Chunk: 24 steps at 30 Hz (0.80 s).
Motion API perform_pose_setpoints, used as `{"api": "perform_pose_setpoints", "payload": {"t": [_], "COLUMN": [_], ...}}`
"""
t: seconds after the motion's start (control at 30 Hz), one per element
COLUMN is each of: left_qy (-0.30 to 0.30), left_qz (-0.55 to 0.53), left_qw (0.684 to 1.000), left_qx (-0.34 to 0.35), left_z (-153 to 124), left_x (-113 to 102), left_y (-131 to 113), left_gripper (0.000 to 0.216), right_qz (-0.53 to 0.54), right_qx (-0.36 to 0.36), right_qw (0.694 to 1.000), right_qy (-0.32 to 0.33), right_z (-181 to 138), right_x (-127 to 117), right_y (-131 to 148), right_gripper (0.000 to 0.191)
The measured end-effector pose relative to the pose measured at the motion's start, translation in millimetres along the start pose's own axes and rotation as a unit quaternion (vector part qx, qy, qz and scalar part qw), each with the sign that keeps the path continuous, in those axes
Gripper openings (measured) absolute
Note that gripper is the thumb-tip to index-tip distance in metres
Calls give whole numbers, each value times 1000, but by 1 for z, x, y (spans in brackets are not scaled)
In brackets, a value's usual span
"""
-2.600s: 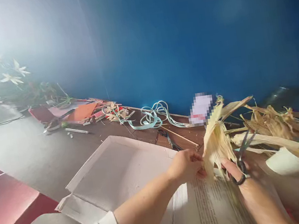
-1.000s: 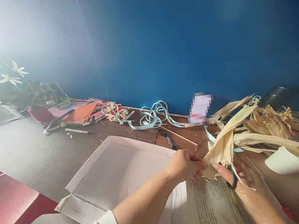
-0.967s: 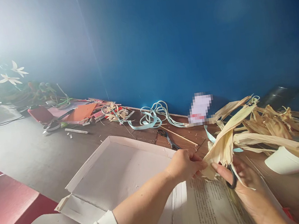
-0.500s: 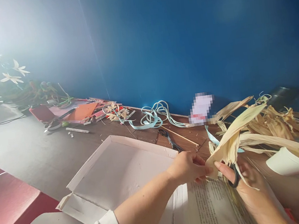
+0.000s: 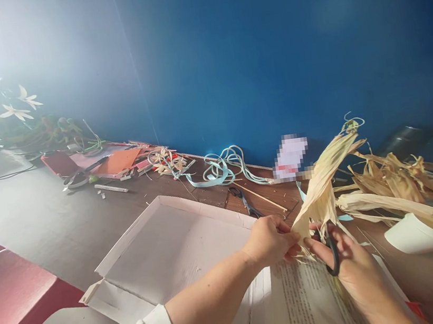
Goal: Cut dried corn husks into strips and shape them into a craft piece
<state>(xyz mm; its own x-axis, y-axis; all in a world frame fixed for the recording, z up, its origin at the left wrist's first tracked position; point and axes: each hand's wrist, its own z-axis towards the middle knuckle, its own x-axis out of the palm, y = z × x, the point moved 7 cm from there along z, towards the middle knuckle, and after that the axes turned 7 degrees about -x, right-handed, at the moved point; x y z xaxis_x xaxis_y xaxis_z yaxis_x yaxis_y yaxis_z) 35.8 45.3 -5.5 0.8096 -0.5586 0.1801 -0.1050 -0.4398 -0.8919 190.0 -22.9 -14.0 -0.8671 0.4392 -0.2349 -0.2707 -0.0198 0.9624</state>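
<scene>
My left hand (image 5: 272, 240) pinches the lower end of a pale dried corn husk (image 5: 319, 185), which rises upward to the right. Black-handled scissors (image 5: 332, 255) sit in my right hand (image 5: 353, 266), with the fingers through the handle. Their blades are hidden behind the husk and my fingers, so I cannot tell whether they touch it. Frayed husk strips hang between the two hands. Below lies a sheet of printed paper (image 5: 310, 298).
A shallow white box lid (image 5: 163, 243) lies to the left. Behind are another pair of scissors (image 5: 246, 203), pale blue ribbon (image 5: 221, 169) and coloured paper scraps (image 5: 120, 161). At right are more husks (image 5: 398, 180) and a tipped white cup (image 5: 421, 233). A blue wall (image 5: 227, 65) stands behind.
The husk has swung more upright, its far tip moving left and up. My right hand has turned slightly with the scissors, while my left hand has shifted a little left.
</scene>
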Motion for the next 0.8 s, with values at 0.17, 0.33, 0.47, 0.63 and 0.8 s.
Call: {"api": "perform_pose_setpoints", "payload": {"t": [0.17,0.33,0.47,0.63,0.8], "left_qy": [-11,-31,-82,-153,-197], "left_qz": [-37,-57,-62,-101,-101], "left_qw": [999,997,995,983,973], "left_qx": [-36,-30,-1,21,61], "left_z": [-3,-2,0,-1,1], "left_x": [0,-5,-19,-37,-51], "left_y": [-1,-4,-9,-17,-21], "left_gripper": [19,16,13,14,13], "right_qz": [-6,28,0,-56,-10], "right_qx": [6,38,28,42,97], "right_qw": [1000,998,999,996,984], "right_qy": [-16,-29,-41,57,150], "right_z": [2,0,-2,-4,-15], "right_x": [-2,-1,-2,7,24], "right_y": [-1,-2,7,14,17], "right_gripper": [46,49,46,38,39]}}
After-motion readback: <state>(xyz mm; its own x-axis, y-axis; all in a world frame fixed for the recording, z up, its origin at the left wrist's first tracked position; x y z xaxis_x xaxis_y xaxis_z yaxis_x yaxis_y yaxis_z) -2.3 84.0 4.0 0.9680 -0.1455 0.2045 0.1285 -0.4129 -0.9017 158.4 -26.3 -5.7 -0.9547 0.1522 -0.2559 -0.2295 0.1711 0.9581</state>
